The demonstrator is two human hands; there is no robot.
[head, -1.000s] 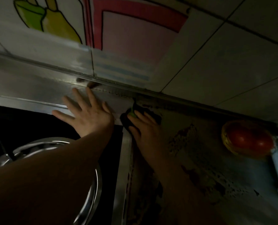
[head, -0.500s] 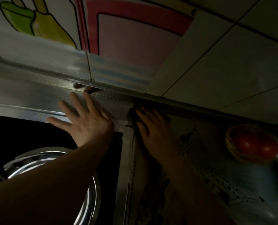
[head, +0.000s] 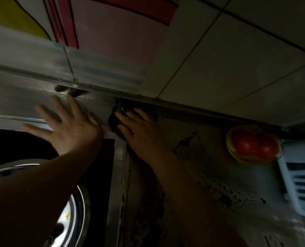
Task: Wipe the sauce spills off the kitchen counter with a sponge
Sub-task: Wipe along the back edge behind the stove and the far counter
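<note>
Your left hand [head: 71,129] spread flat on the stove edge [head: 14,102], your right hand [head: 142,134] flat-fingered, pressing the dark sponge [head: 115,122] onto the sauce-stained surface [head: 187,127]

The dark sponge [head: 114,123] lies mostly hidden beneath the right hand [head: 141,135] (left hand [head: 71,129] motion-blurred); at 4 o'clock, the frame's edge crops a white rack [head: 301,184].

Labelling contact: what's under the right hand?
A dark sponge lies under the right hand, only its left edge showing, on the counter by the wall. The hand covers the rest and any spill beneath.
</note>
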